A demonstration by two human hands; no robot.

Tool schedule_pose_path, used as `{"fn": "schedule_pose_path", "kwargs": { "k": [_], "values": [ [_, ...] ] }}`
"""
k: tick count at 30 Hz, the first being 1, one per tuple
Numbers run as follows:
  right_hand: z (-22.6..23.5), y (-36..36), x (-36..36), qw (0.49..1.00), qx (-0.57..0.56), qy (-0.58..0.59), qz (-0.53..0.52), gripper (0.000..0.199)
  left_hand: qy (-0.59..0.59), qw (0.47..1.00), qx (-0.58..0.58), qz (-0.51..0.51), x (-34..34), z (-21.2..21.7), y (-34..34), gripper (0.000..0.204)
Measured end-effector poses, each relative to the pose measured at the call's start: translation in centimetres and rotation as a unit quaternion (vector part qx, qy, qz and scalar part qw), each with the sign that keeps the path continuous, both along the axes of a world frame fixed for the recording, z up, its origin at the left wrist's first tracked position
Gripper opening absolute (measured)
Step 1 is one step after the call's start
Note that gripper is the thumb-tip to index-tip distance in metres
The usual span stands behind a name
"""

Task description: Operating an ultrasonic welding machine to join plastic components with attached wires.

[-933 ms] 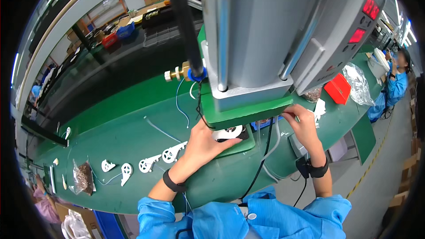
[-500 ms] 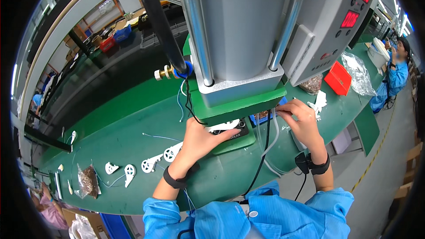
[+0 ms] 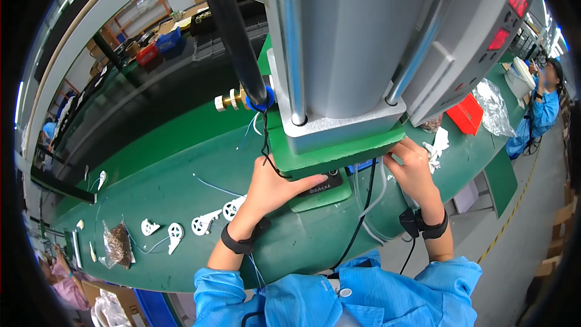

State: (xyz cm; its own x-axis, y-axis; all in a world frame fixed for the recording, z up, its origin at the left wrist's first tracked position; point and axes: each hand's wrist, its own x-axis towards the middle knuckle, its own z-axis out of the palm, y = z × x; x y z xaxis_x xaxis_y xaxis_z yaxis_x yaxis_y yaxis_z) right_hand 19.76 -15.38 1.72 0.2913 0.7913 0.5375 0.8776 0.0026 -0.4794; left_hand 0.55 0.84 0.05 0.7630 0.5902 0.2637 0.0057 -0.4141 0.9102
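Note:
My left hand (image 3: 265,189) is at the left of a black block fixture (image 3: 324,186), its thumb stretched along the block's front. Its other fingers go out of sight behind the green press head (image 3: 336,160). Half a second ago a white plastic part showed in that grip; the press head now covers it. To the right, my right hand (image 3: 416,172) has its fingers bent together by the head's right corner, with the fingertips partly hidden. What they pinch, if anything, does not show. A blue tray (image 3: 363,165) peeks out behind, mostly covered.
Above my hands stands a grey press cylinder (image 3: 357,36) with a control box (image 3: 466,60). White wheeled parts (image 3: 206,222) with wires and a bag of small brown pieces (image 3: 119,245) lie leftward. Clear tubes (image 3: 369,215) and a black cable hang ahead. A red bin (image 3: 466,114) and a co-worker (image 3: 538,109) are rightward.
The view has shifted, so the press head now covers the white part and more of the blue tray. My right fingers have moved in behind the press head's corner; my left thumb remains on the block.

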Motion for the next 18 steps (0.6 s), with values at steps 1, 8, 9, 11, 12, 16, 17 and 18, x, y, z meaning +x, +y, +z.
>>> {"fn": "schedule_pose_path", "kwargs": {
  "k": [1, 8, 9, 11, 12, 16, 17, 18],
  "values": [
    [0.0, 0.0, 0.0, 1.0, -0.003, -0.008, -0.003, 0.013, -0.004, 1.0, -0.009, 0.022, 0.0, 0.1, 0.0, 0.038],
    [-0.5, 0.4, 0.2, 1.0, -0.005, -0.016, -0.004, 0.013, 0.056, 0.994, 0.091, 0.015, 0.5, 1.6, -1.8, 0.036],
    [-0.5, 0.4, 0.1, 1.0, -0.008, -0.017, 0.0, 0.013, 0.066, 0.994, 0.084, 0.005, 0.5, 1.5, -1.6, 0.036],
    [-0.4, 0.3, -0.1, 1.0, -0.013, -0.006, 0.007, 0.014, 0.087, 0.994, 0.069, -0.015, 0.6, 1.0, -0.8, 0.037],
    [-0.2, 0.3, -0.2, 1.0, -0.013, 0.005, 0.013, 0.015, 0.087, 0.994, 0.067, -0.016, 0.6, 0.8, -0.7, 0.038],
    [0.4, 1.6, -1.1, 0.997, -0.01, 0.038, 0.07, 0.018, 0.106, 0.991, 0.086, 0.013, 0.4, 0.2, -1.0, 0.04],
    [0.4, 2.4, -1.7, 0.992, 0.011, 0.079, 0.1, 0.019, 0.112, 0.99, 0.085, 0.026, 0.3, 0.2, -1.2, 0.039],
    [0.3, 3.2, -2.5, 0.984, 0.033, 0.118, 0.127, 0.02, 0.117, 0.989, 0.084, 0.038, 0.3, 0.3, -1.3, 0.039]
  ]
}}
